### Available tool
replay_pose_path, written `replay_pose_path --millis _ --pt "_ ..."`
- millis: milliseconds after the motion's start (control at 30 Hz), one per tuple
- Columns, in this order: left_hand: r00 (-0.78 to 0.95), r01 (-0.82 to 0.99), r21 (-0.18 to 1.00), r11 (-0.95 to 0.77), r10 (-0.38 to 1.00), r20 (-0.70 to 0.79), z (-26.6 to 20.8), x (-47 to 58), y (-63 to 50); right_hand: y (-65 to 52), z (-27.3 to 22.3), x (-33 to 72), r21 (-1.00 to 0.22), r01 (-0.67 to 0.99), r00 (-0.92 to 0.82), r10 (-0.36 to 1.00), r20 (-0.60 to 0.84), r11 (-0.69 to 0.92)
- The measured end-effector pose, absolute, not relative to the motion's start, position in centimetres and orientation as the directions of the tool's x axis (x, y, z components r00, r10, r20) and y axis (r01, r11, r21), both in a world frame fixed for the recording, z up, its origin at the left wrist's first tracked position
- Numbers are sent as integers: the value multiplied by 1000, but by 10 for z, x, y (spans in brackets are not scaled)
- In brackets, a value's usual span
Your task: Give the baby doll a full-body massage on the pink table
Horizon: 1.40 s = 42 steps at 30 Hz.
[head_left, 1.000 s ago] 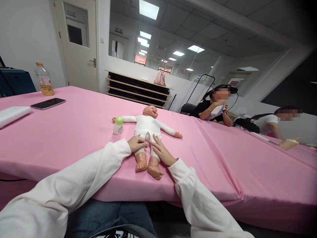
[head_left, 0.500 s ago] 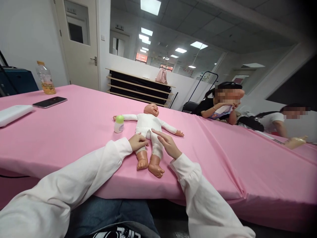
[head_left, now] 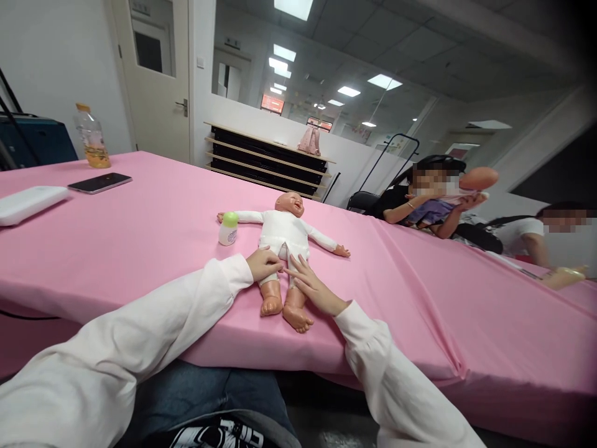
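green-capped bottle [head_left: 228, 234] partly hides 1 arm [head_left: 250, 216] of the doll [head_left: 283, 232]

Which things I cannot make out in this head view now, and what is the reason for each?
All in the head view:
- Doll's thighs: partly covered by the left hand and right hand.
- Left hand's grip: its underside is hidden, so gripping or only resting is unclear.
- Small bottle's label text: too small.
- Doll's wrist behind that bottle: hidden by the green cap.
- White case: cut off by the left edge.
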State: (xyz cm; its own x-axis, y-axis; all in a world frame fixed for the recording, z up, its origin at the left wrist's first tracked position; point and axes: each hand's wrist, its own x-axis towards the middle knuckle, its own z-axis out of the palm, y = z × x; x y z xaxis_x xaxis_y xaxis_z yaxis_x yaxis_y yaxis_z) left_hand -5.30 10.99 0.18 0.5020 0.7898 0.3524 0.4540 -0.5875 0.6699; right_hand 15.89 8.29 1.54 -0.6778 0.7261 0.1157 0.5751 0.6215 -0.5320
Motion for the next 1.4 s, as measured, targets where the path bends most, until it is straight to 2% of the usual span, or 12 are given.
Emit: replay_pose_path --millis 100,200,267,333,400,467,667,1000,1100,1200,1300,1400 --pt "491 449 674 -587 792 363 2 -52 110 69 36 165 -561 578 -721 692 -12 592" --pt "488 448 679 -581 795 359 3 -53 109 68 60 166 -659 531 -746 663 -65 533" --pt "495 448 681 -580 795 351 4 -54 108 76 71 161 -716 489 -711 703 3 498" --pt "501 452 679 -579 794 345 5 -54 108 90 70 152 -709 466 -624 764 161 530" --pt "506 457 673 -581 793 340 6 -55 107 110 58 141 -628 489 -538 776 329 605" --pt "505 462 669 -582 793 341 6 -56 107 130 39 132 -530 549 -520 761 389 646" --pt "493 466 666 -583 796 351 5 -55 108 144 3 137 -424 647 -596 767 238 634" --pt "483 461 673 -579 799 358 6 -54 106 58 38 173 -656 560 -708 703 -62 506" --pt "482 444 682 -581 797 364 6 -54 105 55 56 187 -808 470 -721 683 -118 356" --pt "481 439 688 -578 798 364 7 -55 104 73 63 194 -961 224 -653 757 -26 160" --pt "477 436 691 -576 799 366 6 -55 104 108 59 190 -999 -28 -460 887 42 33" --pt "477 437 691 -576 800 365 6 -56 105 155 47 181 -975 -206 -224 974 -35 -83"
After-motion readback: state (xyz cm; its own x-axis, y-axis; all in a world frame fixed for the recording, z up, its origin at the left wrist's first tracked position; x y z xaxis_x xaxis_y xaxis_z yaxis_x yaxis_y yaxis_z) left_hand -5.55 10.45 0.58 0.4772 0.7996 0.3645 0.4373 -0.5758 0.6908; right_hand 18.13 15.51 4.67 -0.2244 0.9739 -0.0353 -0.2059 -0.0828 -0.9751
